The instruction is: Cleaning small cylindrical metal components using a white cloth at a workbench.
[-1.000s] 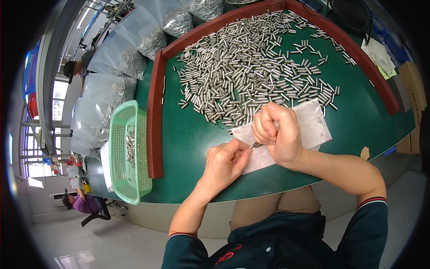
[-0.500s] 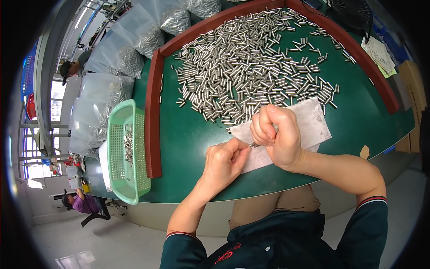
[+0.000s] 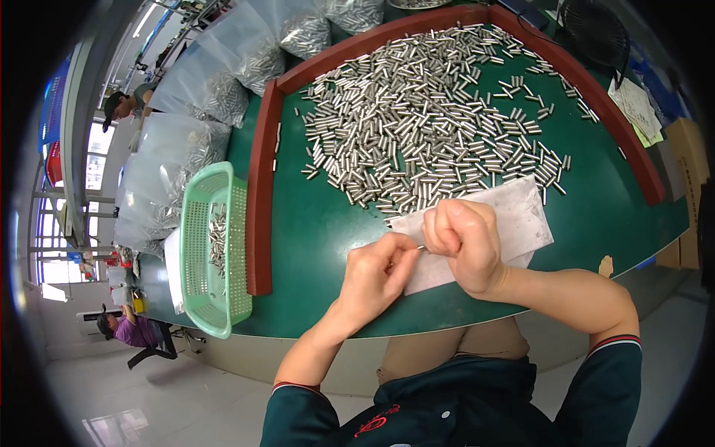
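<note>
My left hand (image 3: pixel 378 274) is closed in a pinch, thumb against forefinger. A short metal pin (image 3: pixel 421 247) shows between its fingertips and my right hand; most of it is hidden. Curled into a fist, my right hand (image 3: pixel 468 244) meets the pin from the right, and whatever lies inside its fingers cannot be made out. Beneath both hands lies a smudged white cloth (image 3: pixel 521 216) on the green tabletop (image 3: pixel 320 253). Just beyond the cloth spreads a large heap of short, shiny metal pins (image 3: pixel 406 127).
A dark red wooden rail (image 3: pixel 261 201) borders the heap. Left of it stands a light green plastic basket (image 3: pixel 239 261) with some pins inside. Clear bags of pins (image 3: pixel 257 59) line the far left. A black fan (image 3: pixel 592 33) sits far right. Two people are off to the left.
The whole view has shifted slightly, so the heap and rail sit a little lower. Both hands remain together over the cloth, and less of the pin shows between them.
</note>
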The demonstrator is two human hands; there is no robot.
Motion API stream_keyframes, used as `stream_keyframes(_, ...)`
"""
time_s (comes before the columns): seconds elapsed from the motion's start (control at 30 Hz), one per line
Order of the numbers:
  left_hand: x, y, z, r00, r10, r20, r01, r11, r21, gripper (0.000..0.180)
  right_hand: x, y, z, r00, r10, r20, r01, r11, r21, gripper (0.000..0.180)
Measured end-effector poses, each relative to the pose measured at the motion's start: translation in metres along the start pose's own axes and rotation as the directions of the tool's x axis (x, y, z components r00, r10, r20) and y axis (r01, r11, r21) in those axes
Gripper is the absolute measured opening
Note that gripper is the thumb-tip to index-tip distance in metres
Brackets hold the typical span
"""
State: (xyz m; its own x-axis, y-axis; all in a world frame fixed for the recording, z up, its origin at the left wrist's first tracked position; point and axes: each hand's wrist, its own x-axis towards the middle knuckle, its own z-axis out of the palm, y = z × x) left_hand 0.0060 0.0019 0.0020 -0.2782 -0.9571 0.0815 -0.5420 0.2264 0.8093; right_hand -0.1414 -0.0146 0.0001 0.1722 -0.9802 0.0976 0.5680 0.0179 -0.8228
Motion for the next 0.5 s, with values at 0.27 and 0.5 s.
stream_keyframes(0.27,0.01,-0.023,-0.03,0.922,-0.083,0.377,0.386,0.147,-0.911,0.012,0.002,-0.003,-0.003,0.998,0.033,0.057,-0.039,0.992,0.12,0.037)
stream_keyframes(0.5,0.014,-0.027,-0.027,0.923,-0.114,0.367,0.37,0.007,-0.929,0.009,0.004,-0.006,-0.002,0.998,0.049,0.045,-0.055,0.987,0.152,0.039)
